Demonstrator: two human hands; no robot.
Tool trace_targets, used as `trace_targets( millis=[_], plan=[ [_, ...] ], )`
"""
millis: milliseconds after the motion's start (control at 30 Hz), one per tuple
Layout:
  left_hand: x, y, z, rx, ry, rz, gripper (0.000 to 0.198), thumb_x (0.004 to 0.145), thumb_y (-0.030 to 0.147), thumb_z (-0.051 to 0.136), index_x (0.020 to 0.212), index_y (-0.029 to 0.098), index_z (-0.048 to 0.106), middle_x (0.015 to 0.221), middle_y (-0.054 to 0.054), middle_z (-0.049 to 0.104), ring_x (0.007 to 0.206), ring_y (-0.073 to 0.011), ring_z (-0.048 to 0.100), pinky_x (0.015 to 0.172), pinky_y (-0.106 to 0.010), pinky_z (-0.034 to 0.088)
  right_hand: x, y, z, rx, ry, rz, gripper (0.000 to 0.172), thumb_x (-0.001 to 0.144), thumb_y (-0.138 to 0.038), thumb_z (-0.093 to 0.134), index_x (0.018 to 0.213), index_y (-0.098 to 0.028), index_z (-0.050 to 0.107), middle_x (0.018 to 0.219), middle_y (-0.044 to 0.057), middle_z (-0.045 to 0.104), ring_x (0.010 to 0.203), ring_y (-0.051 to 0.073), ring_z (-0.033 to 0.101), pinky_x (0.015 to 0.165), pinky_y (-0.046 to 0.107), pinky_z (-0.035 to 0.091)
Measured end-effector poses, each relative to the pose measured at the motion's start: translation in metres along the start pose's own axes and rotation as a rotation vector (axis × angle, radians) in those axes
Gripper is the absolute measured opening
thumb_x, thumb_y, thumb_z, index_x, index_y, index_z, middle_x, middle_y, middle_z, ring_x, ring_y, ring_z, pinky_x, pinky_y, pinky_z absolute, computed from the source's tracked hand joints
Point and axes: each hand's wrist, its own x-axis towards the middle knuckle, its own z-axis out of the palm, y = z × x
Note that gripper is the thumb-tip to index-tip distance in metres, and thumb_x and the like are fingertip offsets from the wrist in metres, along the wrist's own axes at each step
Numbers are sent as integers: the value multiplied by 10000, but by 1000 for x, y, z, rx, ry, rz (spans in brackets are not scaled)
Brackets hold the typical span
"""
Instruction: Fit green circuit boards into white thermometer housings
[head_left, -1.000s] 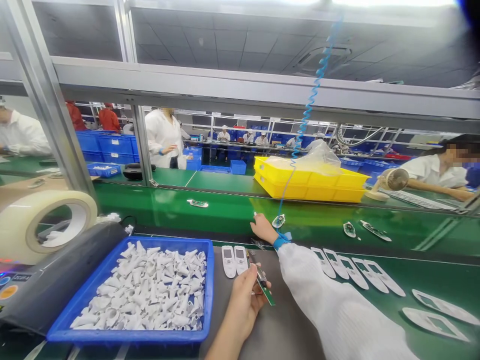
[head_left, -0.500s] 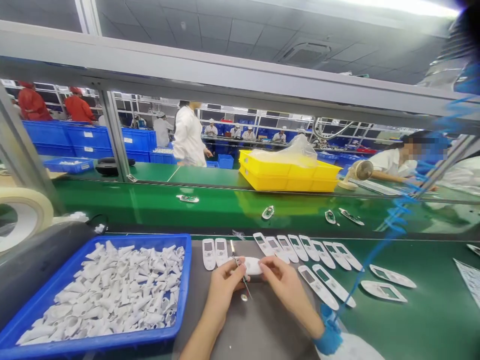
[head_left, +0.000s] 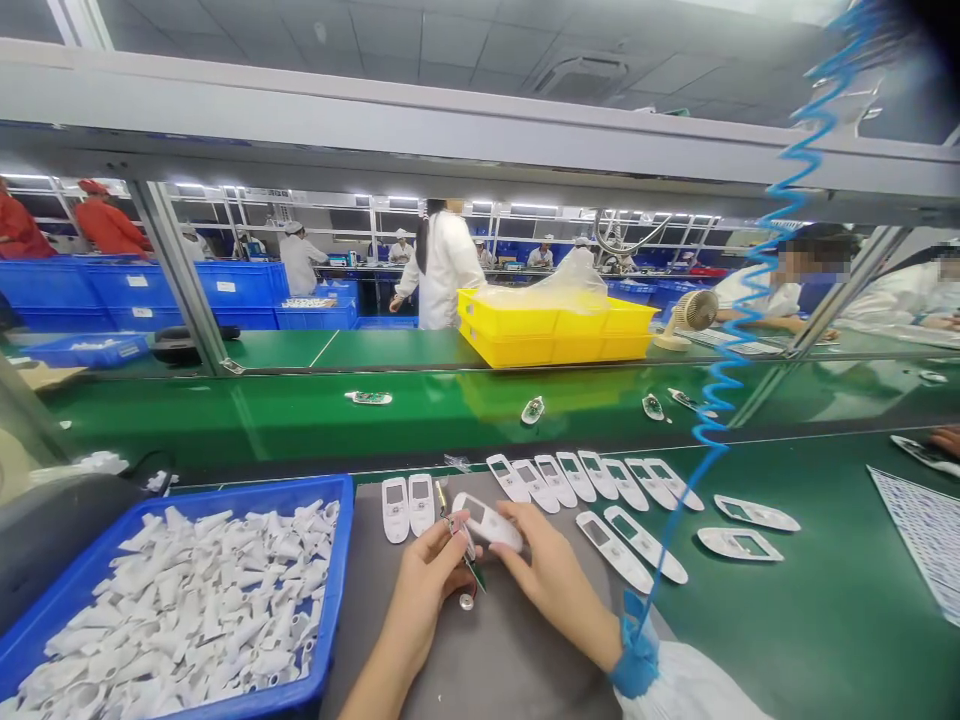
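Note:
My right hand (head_left: 544,575) grips a white oblong device shell (head_left: 487,520) over the grey mat (head_left: 517,660). Close beside it, my left hand (head_left: 424,580) pinches a narrow green circuit board (head_left: 471,560) with a small round part hanging at its end. Both hands meet just below two white shells (head_left: 409,505) lying on the mat. A blue wrist strap (head_left: 636,655) with a coiled blue cord (head_left: 742,320) is on my right wrist.
A blue bin (head_left: 187,610) of white plastic caps sits at the left. Several white shells (head_left: 592,480) lie in a row on the green bench, with two open frames (head_left: 742,530) further right. Yellow trays (head_left: 555,330) stand beyond the conveyor. Other people work behind.
My right hand came back from the conveyor and took up a white shell. Both hands now meet over the mat, and the view has shifted right.

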Motion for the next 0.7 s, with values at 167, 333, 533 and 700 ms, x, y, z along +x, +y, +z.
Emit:
trace_targets(
  millis=[167,333,533,700],
  plan=[
    [4,-5,-5,-79,-2,41,430,623,299,664,1021,164,569,866,-68,609,791,-181,577,661,-268,457,1,-11,0,512,-68,314,384,746,-369,506,1055,-148,448,970,110,570,769,211,597,718,383,485],
    [2,-4,-5,-88,-39,78,411,635,258,658,1013,158,531,868,-61,630,760,-165,588,690,-281,466,-5,-28,2,577,-181,196,292,729,-344,554,958,-164,538,966,91,593,924,230,546,800,365,450],
    [7,-9,-7,-51,4,139,289,630,249,658,848,157,493,693,6,600,609,-114,570,547,-222,462,-6,-28,4,577,-225,218,324,680,-344,599,939,-155,554,927,95,592,878,235,545,745,363,458],
    [10,-13,-12,51,38,178,285,599,274,674,753,143,474,696,9,576,618,-107,568,564,-216,473,-6,-23,6,705,-308,283,355,637,-344,650,926,-153,570,806,55,599,732,181,562,711,340,447]
  ],
)
